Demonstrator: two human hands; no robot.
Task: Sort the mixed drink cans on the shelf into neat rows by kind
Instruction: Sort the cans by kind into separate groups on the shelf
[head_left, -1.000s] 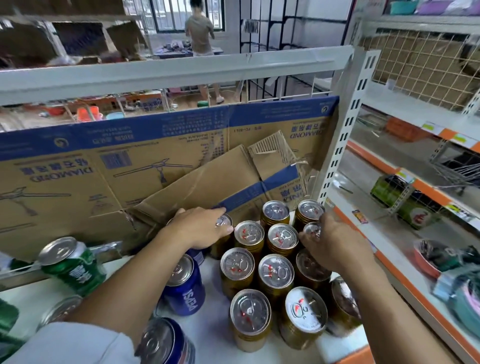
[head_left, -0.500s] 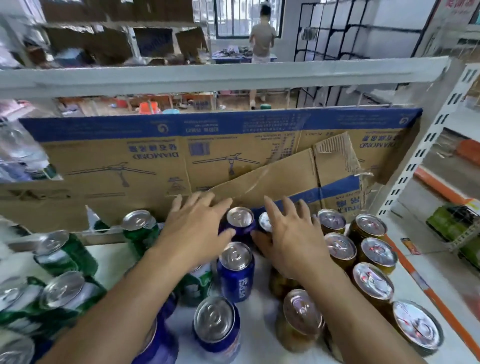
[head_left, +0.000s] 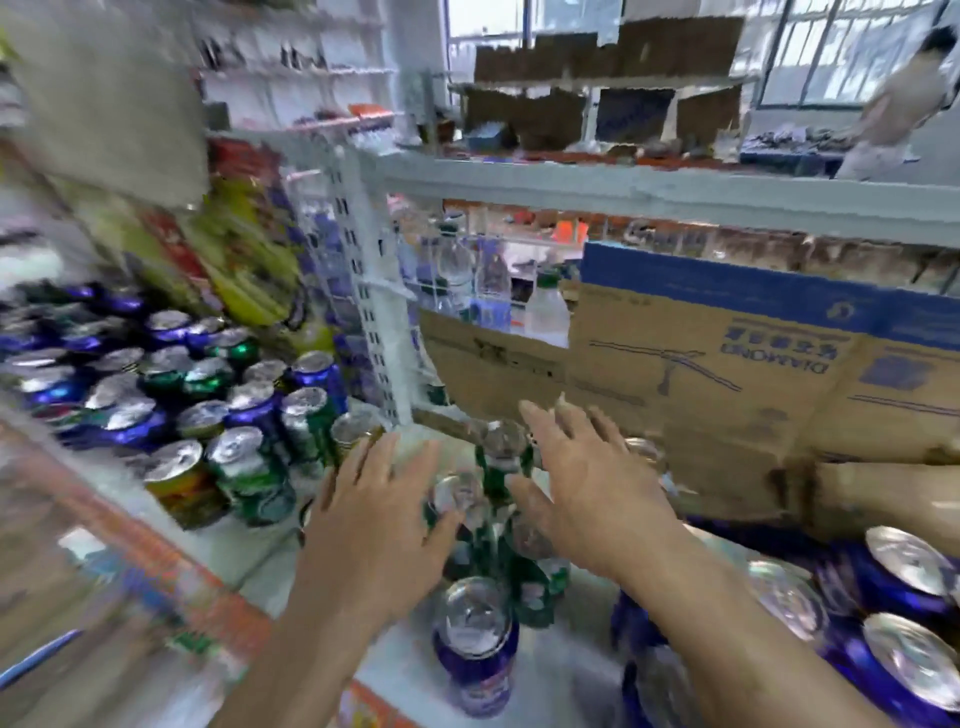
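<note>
Presently left hand (head_left: 374, 519) and right hand (head_left: 587, 493) are flanking the green cans (head_left: 498, 467), fingers spread on both; contact unclear through blur. Cans are standing just left of the cardboard box (head_left: 727, 374).

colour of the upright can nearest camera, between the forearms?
The can is blue with a silver top; head view, slightly blurred.
</note>
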